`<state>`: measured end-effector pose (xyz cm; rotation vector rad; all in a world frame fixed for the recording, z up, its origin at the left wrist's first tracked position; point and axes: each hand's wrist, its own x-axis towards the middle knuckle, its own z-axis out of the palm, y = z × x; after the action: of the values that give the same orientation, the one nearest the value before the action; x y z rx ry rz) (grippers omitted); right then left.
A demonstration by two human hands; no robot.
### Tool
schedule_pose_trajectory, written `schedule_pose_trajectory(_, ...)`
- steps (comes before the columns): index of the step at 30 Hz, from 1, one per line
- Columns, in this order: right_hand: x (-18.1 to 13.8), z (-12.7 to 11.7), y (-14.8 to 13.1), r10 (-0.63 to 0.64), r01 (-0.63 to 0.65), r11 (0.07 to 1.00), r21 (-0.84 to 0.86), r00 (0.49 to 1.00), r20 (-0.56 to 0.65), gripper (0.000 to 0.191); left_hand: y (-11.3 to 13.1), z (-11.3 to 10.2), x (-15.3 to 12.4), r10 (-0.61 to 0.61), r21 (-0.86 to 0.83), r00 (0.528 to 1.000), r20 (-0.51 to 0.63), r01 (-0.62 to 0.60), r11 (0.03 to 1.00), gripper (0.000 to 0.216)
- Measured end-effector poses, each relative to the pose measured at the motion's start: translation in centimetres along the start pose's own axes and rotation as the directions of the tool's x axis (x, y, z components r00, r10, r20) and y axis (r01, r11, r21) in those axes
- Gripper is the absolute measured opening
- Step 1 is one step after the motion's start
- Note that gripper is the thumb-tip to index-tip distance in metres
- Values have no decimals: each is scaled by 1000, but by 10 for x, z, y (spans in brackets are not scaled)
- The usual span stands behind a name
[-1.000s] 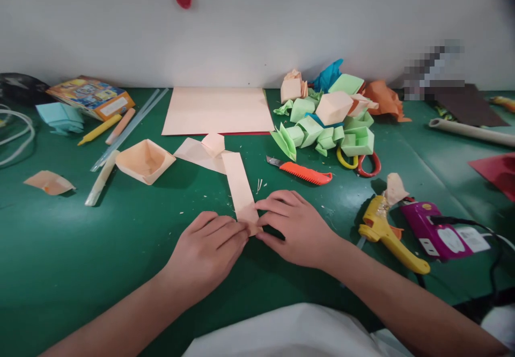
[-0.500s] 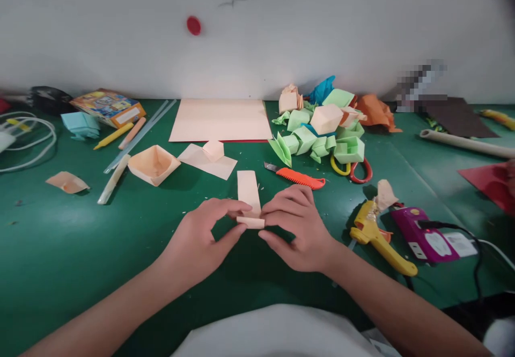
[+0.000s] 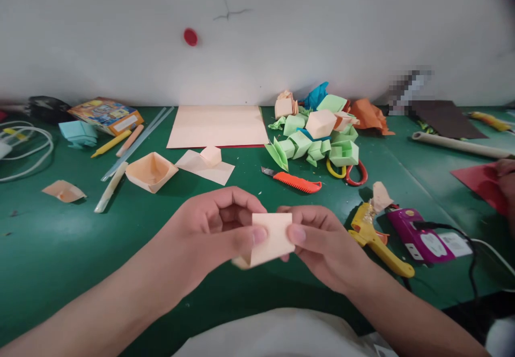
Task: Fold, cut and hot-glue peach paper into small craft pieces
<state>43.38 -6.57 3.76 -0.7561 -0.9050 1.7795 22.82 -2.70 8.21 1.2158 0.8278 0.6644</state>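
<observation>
A small folded strip of peach paper (image 3: 274, 239) is held up in front of me, above the green table. My left hand (image 3: 219, 233) pinches its left side, thumb on the near face and the other fingers curled behind. On its right side my right hand (image 3: 322, 241) grips it the same way. The paper's lower left corner is bent and slightly blurred. Beyond the hands lie an orange utility knife (image 3: 298, 181), a cut piece of peach paper (image 3: 207, 166) with a folded part on it, and an open peach paper box (image 3: 152, 173).
Folded green and peach paper shapes (image 3: 300, 143) are heaped at the back, by scissors (image 3: 355, 174). A yellow glue gun (image 3: 376, 241) and purple power socket (image 3: 420, 236) with cords lie right. Another person's hand (image 3: 507, 182) touches red paper (image 3: 478, 184). Peach sheets (image 3: 219, 126) lie at the back.
The paper strip has been lifted off the table and turned so its flat face is toward me. Both hands have closed on it with thumbs in front. The view has shifted slightly.
</observation>
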Motion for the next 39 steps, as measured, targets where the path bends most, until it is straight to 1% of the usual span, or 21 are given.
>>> schedule_pose_trajectory(2,-3,2,-3,76,-79,995,68,996,45,30,5,3,-1,12,-10,1000,21,-12,1000,8)
schedule_pose_trajectory(4,-3,-1,-4,98,-100,994,44,994,51,33,6,3,3,20,12,1000,4,-20,1000,10)
schedule_pose_trajectory(5,-1,-4,-4,79,-78,997,-18,996,29,33,4,1,8,30,47,999,-23,-29,998,12)
schedule_pose_trajectory(6,2,-8,-3,44,-44,992,-122,999,-4,32,0,-1,13,57,97,997,-58,-52,994,14)
schedule_pose_trajectory(7,7,-14,-3,-19,6,965,-263,999,-46,30,-5,-4,20,97,180,990,-106,-77,981,17)
schedule_pose_trajectory(8,12,-20,-1,-97,54,896,-440,992,-76,28,-11,-7,27,120,280,983,-136,-78,957,20)
schedule_pose_trajectory(9,17,-26,0,-162,75,786,-613,983,-88,26,-18,-11,34,137,371,980,-142,-76,925,23)
schedule_pose_trajectory(10,23,-31,3,-204,85,683,-725,976,-77,23,-26,-15,40,157,456,978,-139,-78,886,25)
schedule_pose_trajectory(12,33,-41,10,-251,95,521,-848,967,-46,17,-41,-22,50,194,608,973,-123,-81,790,22)
schedule_pose_trajectory(15,40,-50,23,-333,126,271,-954,942,30,12,-60,-31,57,198,733,979,-57,-94,674,19)
schedule_pose_trajectory(18,42,-53,34,-382,164,97,-982,917,115,9,-73,-36,59,235,800,971,39,-171,574,13)
schedule_pose_trajectory(20,42,-54,38,-399,187,24,-982,903,162,9,-78,-39,60,325,833,938,120,-273,482,14)
schedule_pose_trajectory(23,43,-56,40,-401,202,-40,-978,894,201,12,-85,-43,61,443,854,866,231,-399,334,17)
schedule_pose_trajectory(24,43,-56,40,-394,202,-57,-978,895,208,12,-86,-44,62,459,856,851,255,-420,303,18)
schedule_pose_trajectory(27,43,-55,39,-363,187,-125,-974,906,220,13,-90,-47,64,473,849,826,305,-461,257,20)
schedule_pose_trajectory(29,43,-54,38,-338,186,-180,-966,910,238,14,-91,-48,65,491,842,791,364,-505,189,21)
schedule_pose_trajectory(33,41,-50,36,-292,212,-291,-933,909,298,18,-92,-51,64,512,833,703,493,-552,-45,25)
schedule_pose_trajectory(36,38,-49,35,-264,216,-334,-917,913,311,20,-88,-50,60,476,816,677,561,-549,-182,25)
schedule_pose_trajectory(39,35,-48,35,-233,224,-295,-929,926,297,18,-84,-46,57,445,794,662,603,-552,-255,25)
